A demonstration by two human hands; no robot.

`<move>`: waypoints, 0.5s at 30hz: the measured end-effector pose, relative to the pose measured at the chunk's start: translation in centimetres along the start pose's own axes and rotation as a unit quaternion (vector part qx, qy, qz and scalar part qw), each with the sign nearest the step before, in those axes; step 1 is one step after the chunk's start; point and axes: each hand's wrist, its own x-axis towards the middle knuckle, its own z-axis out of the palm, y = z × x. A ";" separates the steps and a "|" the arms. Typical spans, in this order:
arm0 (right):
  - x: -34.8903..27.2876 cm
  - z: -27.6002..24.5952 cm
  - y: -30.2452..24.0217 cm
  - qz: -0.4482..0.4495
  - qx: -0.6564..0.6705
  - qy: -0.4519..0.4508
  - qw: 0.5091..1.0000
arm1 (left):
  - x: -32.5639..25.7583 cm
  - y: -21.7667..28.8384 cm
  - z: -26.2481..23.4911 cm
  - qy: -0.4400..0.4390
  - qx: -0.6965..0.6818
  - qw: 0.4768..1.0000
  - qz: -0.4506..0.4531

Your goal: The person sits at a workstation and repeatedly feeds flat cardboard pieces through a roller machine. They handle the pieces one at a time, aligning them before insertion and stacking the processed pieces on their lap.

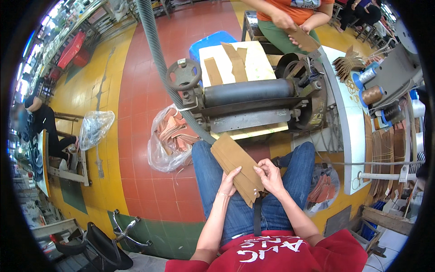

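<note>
A stack of long, flat brown leather-like pieces point(235, 158) lies slanted over my lap, its near ends slightly fanned. My left hand point(229, 182) grips the stack by its left edge, thumb on top and fingers underneath. At the right edge, my right hand point(270, 177) pinches a piece between thumb and fingers. Just beyond the stack stands a machine with a dark horizontal roller point(249, 92) and a metal plate point(251, 119) in front. Behind the roller, more brown pieces point(235, 63) rest on a pale yellow board point(258, 56).
A handwheel point(184, 74) and grey hose point(156, 50) flank the machine's left. Clear bags of reddish scraps point(170, 138) sit on the floor. Across the machine, a co-worker point(290, 20) in orange holds a brown piece. Thread spools point(371, 96) and a white table point(349, 122) stand right.
</note>
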 end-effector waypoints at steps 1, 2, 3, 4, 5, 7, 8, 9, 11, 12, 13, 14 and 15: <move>0.0 0.1 0.0 0.002 0.012 0.006 1.000 | 0.0 0.1 0.1 0.003 0.010 1.000 -0.007; 0.1 0.4 0.1 0.006 0.024 0.024 0.999 | -0.1 0.2 0.2 -0.005 0.014 1.000 -0.002; 0.2 0.5 0.2 0.026 0.038 0.036 0.998 | -0.1 0.3 0.4 -0.011 0.016 1.000 -0.002; 0.6 0.6 0.4 0.015 0.013 0.086 0.996 | -0.1 0.4 0.6 -0.017 0.017 1.000 -0.002; 0.9 0.4 0.6 -0.034 0.034 0.148 0.988 | -0.2 0.6 0.7 -0.039 0.005 0.999 -0.003; 2.9 -0.4 1.3 -0.056 0.153 0.219 0.962 | -0.5 1.1 0.7 -0.094 -0.028 0.995 0.001; 3.7 -1.4 1.7 -0.018 0.133 0.191 0.972 | -0.5 1.3 0.7 -0.087 -0.018 0.996 -0.002; 4.4 -2.6 2.0 0.012 0.134 0.163 0.977 | -0.5 1.5 0.7 -0.091 -0.015 0.996 0.000; 6.2 -3.0 2.6 0.068 0.180 0.164 0.968 | -0.5 1.6 0.8 -0.098 -0.013 0.995 0.000; 7.0 -3.2 2.7 0.088 0.203 0.164 0.961 | -0.4 1.6 0.8 -0.099 -0.013 0.995 0.000; 7.9 -3.2 2.7 0.129 0.228 0.164 0.951 | -0.4 1.5 0.7 -0.097 -0.012 0.995 -0.001; 8.8 -3.0 2.5 0.129 0.233 0.184 0.946 | -0.3 1.4 0.7 -0.099 -0.014 0.995 0.001; 9.5 -3.4 2.2 0.139 0.220 0.150 0.954 | -0.3 1.3 0.7 -0.098 -0.013 0.995 0.000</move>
